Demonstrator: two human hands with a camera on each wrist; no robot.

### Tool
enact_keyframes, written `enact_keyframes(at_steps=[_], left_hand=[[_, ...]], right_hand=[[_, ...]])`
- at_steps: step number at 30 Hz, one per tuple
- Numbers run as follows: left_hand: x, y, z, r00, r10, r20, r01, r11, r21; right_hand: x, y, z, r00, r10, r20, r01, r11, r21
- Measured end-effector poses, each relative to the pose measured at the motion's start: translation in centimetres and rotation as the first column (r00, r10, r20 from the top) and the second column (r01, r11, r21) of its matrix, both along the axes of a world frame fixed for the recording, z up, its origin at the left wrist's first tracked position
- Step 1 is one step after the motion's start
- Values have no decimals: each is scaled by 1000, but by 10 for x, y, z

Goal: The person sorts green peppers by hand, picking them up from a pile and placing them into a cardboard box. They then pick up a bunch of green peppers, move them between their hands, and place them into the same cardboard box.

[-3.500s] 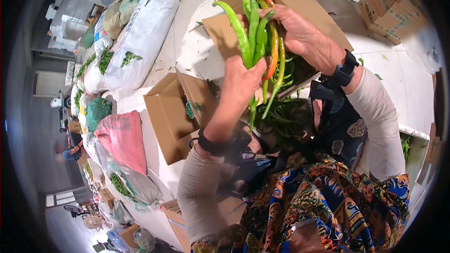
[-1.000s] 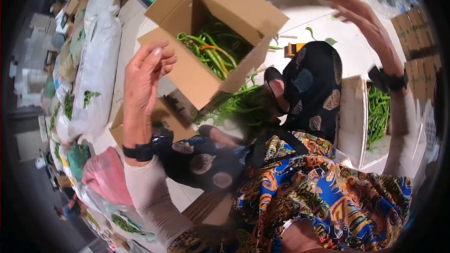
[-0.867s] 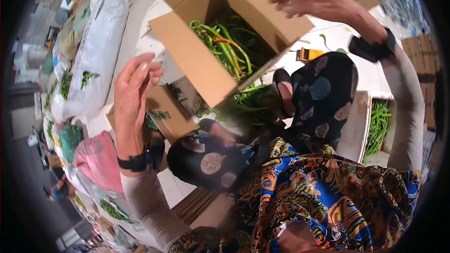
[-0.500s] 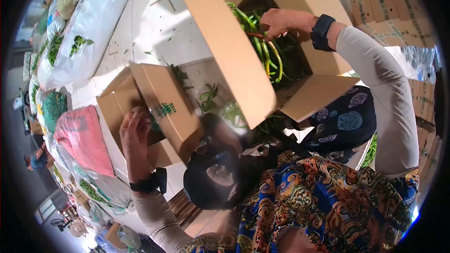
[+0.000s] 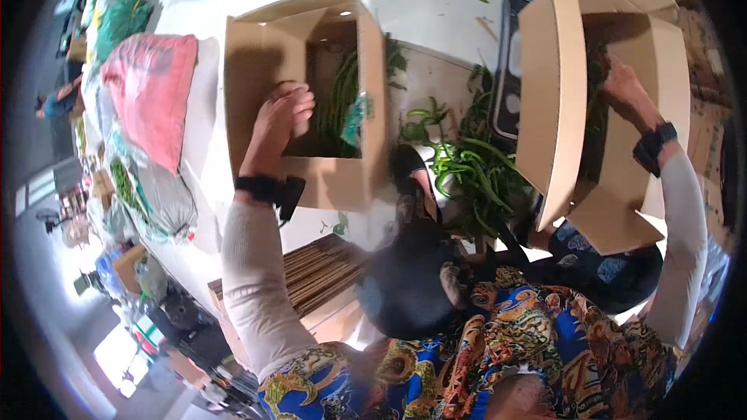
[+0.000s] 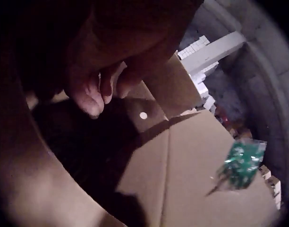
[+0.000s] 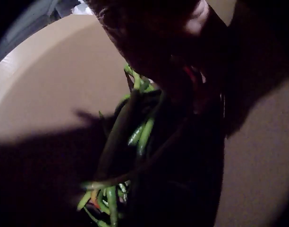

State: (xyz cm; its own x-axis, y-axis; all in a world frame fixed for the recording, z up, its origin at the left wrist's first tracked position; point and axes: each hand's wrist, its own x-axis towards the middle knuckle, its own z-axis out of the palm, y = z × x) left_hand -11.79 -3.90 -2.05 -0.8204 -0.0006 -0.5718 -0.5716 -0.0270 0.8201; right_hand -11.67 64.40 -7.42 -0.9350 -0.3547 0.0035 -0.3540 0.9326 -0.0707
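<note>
My right hand (image 5: pixel 629 93) reaches down into the right cardboard box (image 5: pixel 572 109). In the right wrist view that hand (image 7: pixel 158 42) is dark, with a red chili pepper (image 7: pixel 191 73) between its fingers. Below it, long green chili peppers (image 7: pixel 144 135) lie in the box, mostly in shadow. My left hand (image 5: pixel 282 120) hangs over the left cardboard box (image 5: pixel 334 183) with its fingers loosely bent and nothing in them. Inside that box are green chili peppers (image 5: pixel 340 89). A clear packet of something green (image 6: pixel 243 163) is on its cardboard flap.
Between the boxes lies a heap of green chili peppers (image 5: pixel 478 183) on the floor, near my feet. A dark scale (image 5: pixel 510 70) stands beside the right box. Flattened cardboard (image 5: pixel 292 276) is stacked at lower left. A pink sack (image 5: pixel 152 93) lies at left; cartons (image 5: pixel 708 155) stand at right.
A bunch of peppers, held in both hands earlier, went into the right box and the hands came apart. The right hand then reached into that box. The head view has turned left.
</note>
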Motion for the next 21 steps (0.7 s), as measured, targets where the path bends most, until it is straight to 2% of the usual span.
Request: enact_keyframes(at_steps=[1,2,3,4,6,8,9,10,11,12,14,16,17,18,19,20,21], left_hand=[[2,23,-1,1000,24,4,-24,1000,-15],[-3,21,-8,972,-234,32,236,958,-162],[-6,20,-13,875,-473,100,481,828,-288],[-3,40,-16,665,-746,35,558,465,-687],[28,66,-22,740,-637,-214,512,741,-435],[48,86,18,683,-703,-197,570,683,-457],[55,91,16,753,-629,-191,561,767,-312],[57,100,21,759,-622,-194,552,772,-315],[59,113,30,723,-680,-126,547,674,-497],[59,122,36,689,-724,-45,527,543,-654],[59,128,40,693,-712,-111,455,552,-698],[47,125,43,609,-790,-68,602,516,-609],[36,114,22,591,-786,-181,574,567,-590],[16,101,-11,637,-766,-82,688,614,-387],[-2,79,-7,630,-770,-97,715,625,-313],[-20,66,-34,685,-728,-2,622,587,-517],[-27,61,-59,856,-510,-83,353,695,-627]], right_hand=[[2,3,27,935,-258,244,264,965,12],[0,-25,66,748,-488,450,499,861,103],[-6,-70,109,679,-530,509,581,811,68],[-8,-90,136,681,-526,510,575,815,72],[-10,-129,176,902,-280,328,365,901,-235],[-5,-178,214,922,-234,307,346,856,-385],[0,-198,224,960,-166,226,253,862,-440],[4,-217,231,985,-99,140,155,859,-487],[6,-238,238,996,46,81,-5,893,-450],[5,-263,244,981,191,31,-163,901,-401],[5,-315,220,891,453,40,-380,791,-479],[3,-344,181,764,635,114,-553,736,-391],[-1,-349,167,764,635,115,-553,736,-390],[-3,-351,155,714,648,263,-549,752,-364],[-6,-355,150,645,648,405,-555,762,-335],[-8,-358,149,633,657,409,-566,753,-335],[-7,-358,147,657,659,366,-568,752,-336]])
